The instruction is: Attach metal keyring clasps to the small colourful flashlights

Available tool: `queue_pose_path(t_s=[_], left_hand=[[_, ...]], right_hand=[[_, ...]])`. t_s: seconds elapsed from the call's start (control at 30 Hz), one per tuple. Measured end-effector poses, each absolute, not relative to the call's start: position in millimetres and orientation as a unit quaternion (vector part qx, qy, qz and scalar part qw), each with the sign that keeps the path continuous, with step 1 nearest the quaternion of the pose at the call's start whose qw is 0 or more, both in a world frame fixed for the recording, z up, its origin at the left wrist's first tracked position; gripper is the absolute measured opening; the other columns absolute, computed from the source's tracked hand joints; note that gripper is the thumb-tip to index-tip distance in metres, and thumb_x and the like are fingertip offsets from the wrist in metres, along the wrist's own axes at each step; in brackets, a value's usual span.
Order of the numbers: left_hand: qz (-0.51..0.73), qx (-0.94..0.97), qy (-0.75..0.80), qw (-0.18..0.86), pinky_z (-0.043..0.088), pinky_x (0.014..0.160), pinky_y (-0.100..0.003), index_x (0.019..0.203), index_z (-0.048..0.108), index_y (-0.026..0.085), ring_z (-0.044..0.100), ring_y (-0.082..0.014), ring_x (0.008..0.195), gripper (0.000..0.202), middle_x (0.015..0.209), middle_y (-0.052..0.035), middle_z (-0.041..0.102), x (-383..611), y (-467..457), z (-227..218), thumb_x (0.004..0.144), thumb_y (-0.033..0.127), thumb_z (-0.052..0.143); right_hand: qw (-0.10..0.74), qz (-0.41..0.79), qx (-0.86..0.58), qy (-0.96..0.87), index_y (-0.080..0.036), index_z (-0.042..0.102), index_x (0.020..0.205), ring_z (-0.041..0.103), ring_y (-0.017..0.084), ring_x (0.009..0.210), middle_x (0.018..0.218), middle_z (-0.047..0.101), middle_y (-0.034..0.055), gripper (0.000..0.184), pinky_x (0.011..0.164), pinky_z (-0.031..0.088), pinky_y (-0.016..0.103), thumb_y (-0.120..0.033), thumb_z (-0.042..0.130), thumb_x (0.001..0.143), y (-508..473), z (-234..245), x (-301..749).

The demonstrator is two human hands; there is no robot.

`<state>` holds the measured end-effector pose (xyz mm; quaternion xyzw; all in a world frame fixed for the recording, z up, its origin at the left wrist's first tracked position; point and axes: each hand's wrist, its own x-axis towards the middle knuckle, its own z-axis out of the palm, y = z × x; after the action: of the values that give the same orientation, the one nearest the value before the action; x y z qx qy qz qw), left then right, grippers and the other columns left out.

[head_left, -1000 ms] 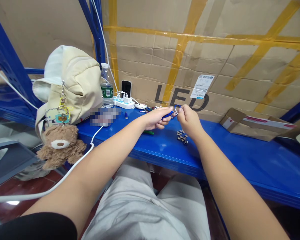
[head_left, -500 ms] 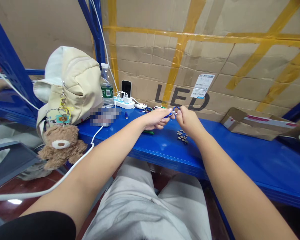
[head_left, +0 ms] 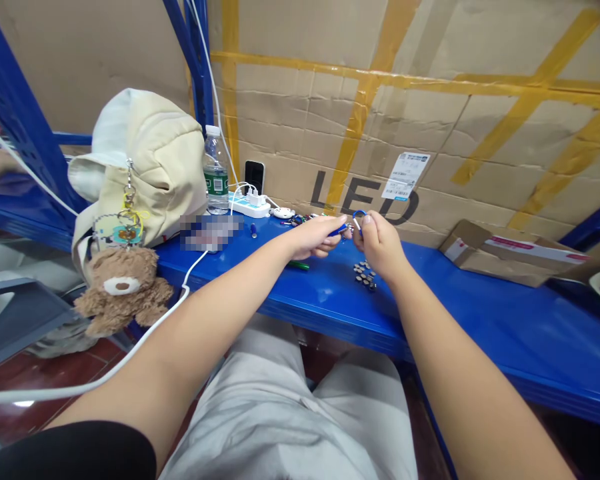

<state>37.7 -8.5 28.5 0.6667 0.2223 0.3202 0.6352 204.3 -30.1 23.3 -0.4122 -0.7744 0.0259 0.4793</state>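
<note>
My left hand [head_left: 320, 238] is closed on a small blue tube-like piece [head_left: 338, 231], mostly hidden by the fingers. Just to its right, my right hand [head_left: 379, 241] pinches a blue carabiner [head_left: 359, 215], whose curved top and pale gate show above the thumb. Small silvery links [head_left: 349, 229] lie between the two hands. On the blue shelf below the right hand is a cluster of button cells [head_left: 364, 273]. A green tube [head_left: 299, 265] rests under the left hand. Further left stands a small blue cylinder [head_left: 253, 231].
Behind the hands are mixed small coloured pieces [head_left: 300, 219] and a white power strip [head_left: 250, 205]. A water bottle [head_left: 215, 173], phone [head_left: 255, 175] and cream bag [head_left: 155, 153] with a bear charm [head_left: 125, 290] stand left. An opened carton [head_left: 510, 253] sits right; a white cable [head_left: 145, 337] crosses the left forearm.
My right hand has turned and drawn slightly away from the left, so more of the carabiner shows. My left hand has barely moved; the view has shifted a little.
</note>
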Motion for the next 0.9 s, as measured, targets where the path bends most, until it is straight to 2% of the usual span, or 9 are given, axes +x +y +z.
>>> queue_pose_path(t_s=[0.23, 0.43, 0.5, 0.7, 0.9], left_hand=[[0.303, 0.676, 0.211, 0.638, 0.013, 0.036, -0.015, 0.081, 0.051, 0.017, 0.017, -0.0041, 0.036, 0.036, 0.048, 0.0085, 0.023, 37.5, -11.4, 28.0, 0.097, 0.044, 0.035], [0.326, 0.663, 0.220, 0.637, 0.011, 0.036, -0.015, 0.077, 0.048, 0.017, 0.016, -0.0038, 0.036, 0.036, 0.047, 0.0089, 0.022, 38.5, -11.1, 27.1, 0.097, 0.044, 0.034], [0.332, 0.659, 0.225, 0.637, 0.011, 0.036, -0.015, 0.075, 0.046, 0.017, 0.016, -0.0037, 0.036, 0.037, 0.047, 0.0090, 0.022, 39.0, -10.6, 27.0, 0.097, 0.044, 0.034], [0.316, 0.663, 0.203, 0.648, 0.013, 0.036, -0.014, 0.079, 0.050, 0.017, 0.016, -0.0042, 0.036, 0.037, 0.047, 0.0089, 0.022, 39.5, -10.9, 27.8, 0.097, 0.045, 0.033], [0.319, 0.672, 0.197, 0.639, 0.013, 0.036, -0.014, 0.080, 0.050, 0.018, 0.016, -0.0045, 0.036, 0.036, 0.048, 0.0087, 0.022, 38.7, -13.1, 28.8, 0.097, 0.044, 0.034]], right_hand=[[0.459, 0.040, -0.419, -0.782, -0.024, 0.036, 0.067, 0.040, 0.013, 0.046, 0.050, 0.045, -0.0030, 0.037, 0.051, 0.033, 0.028, -0.048, 0.030, 0.095, -29.4, 22.3, 205.8], [0.431, 0.013, -0.415, -0.801, -0.024, 0.040, 0.069, 0.044, 0.014, 0.049, 0.051, 0.047, -0.0019, 0.033, 0.054, 0.034, 0.029, -0.043, 0.031, 0.095, -34.4, 22.9, 199.3], [0.435, 0.011, -0.412, -0.801, -0.024, 0.041, 0.070, 0.045, 0.015, 0.050, 0.052, 0.047, -0.0018, 0.032, 0.055, 0.035, 0.029, -0.042, 0.032, 0.095, -33.4, 21.6, 197.5], [0.520, 0.029, -0.420, -0.743, -0.025, 0.032, 0.066, 0.042, 0.014, 0.048, 0.051, 0.045, -0.0031, 0.035, 0.053, 0.034, 0.029, -0.042, 0.030, 0.096, -23.1, 16.5, 202.8], [0.478, -0.003, -0.425, -0.769, -0.024, 0.037, 0.066, 0.043, 0.014, 0.050, 0.051, 0.046, -0.0026, 0.036, 0.055, 0.033, 0.028, -0.044, 0.031, 0.095, -27.7, 19.4, 203.0]])
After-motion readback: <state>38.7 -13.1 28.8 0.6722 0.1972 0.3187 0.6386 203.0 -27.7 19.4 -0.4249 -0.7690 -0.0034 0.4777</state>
